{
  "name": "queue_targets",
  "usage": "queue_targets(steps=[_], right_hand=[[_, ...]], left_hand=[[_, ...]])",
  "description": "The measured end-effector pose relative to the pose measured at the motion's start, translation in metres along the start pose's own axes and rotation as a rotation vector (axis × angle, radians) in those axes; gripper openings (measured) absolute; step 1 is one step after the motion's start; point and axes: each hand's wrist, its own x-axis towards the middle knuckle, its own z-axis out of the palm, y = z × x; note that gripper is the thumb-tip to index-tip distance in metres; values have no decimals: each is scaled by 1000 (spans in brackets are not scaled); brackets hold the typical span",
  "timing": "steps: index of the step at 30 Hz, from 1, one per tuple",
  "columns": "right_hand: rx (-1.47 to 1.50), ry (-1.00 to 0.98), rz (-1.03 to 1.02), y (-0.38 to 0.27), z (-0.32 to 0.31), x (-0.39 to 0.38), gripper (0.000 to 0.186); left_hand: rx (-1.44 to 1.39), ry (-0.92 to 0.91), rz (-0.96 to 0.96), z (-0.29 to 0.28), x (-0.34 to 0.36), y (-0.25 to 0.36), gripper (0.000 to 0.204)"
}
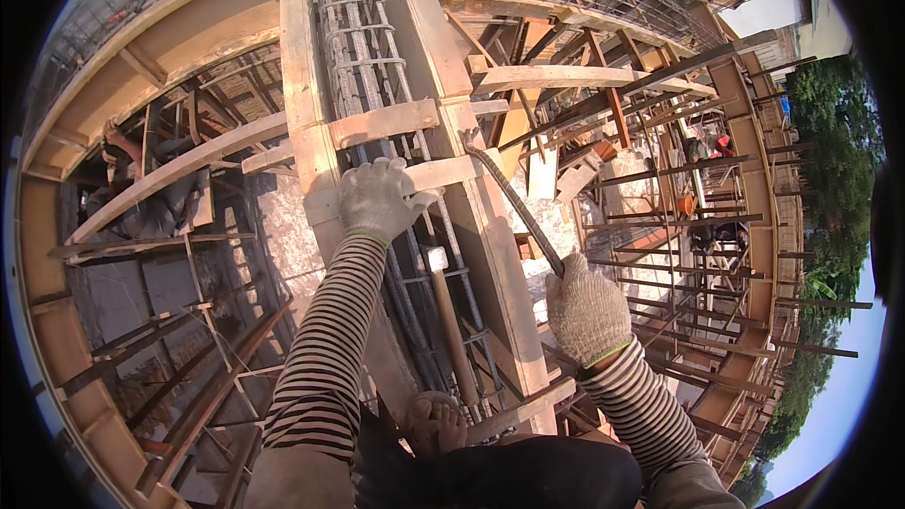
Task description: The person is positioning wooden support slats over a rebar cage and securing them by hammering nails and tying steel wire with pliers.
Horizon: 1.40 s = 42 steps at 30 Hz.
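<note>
My left hand, in a pale knit glove, is closed over a short wooden slat lying across the top of a narrow formwork trough. Its fingers reach the slat's far edge, with the thumb along the near side. In my gloved right hand is a ribbed steel pry bar, slanting up and left. The bar's hooked tip is at the slat's right end, over the trough's right board. Between the boards runs a rebar cage. A hammer with a wooden handle lies on it, nearer me.
A second slat crosses the trough just beyond. My bare foot is at the trough's near end. Deep openings with props and beams lie on both sides. A person is below left. Steel bars stick out at right.
</note>
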Motion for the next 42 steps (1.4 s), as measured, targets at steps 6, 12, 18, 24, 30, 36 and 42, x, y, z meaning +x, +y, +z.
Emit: queue_targets(steps=[6,12,18,24,30,36,42], right_hand=[[149,99,-12,41,99,-18,35],[357,129,90,34,156,-14,32],[380,123,38,66,151,-24,28],[696,105,117,78,145,-47,27],[1044,-238,86,90,185,-79,40],[1046,-532,49,76,185,-81,38],[618,-583,-313,74,147,-17,44]], left_hand=[[-329,263,28,15,24,15,54],[-215,445,455,32,97,54,39],[190,176,615,-2,106,52,33],[-54,428,1047,-22,65,12,24],[-867,466,115,30,-22,-52,22],[-880,735,14,79,-99,-68,26],[-1351,977,-292,121,-121,-70,21]])
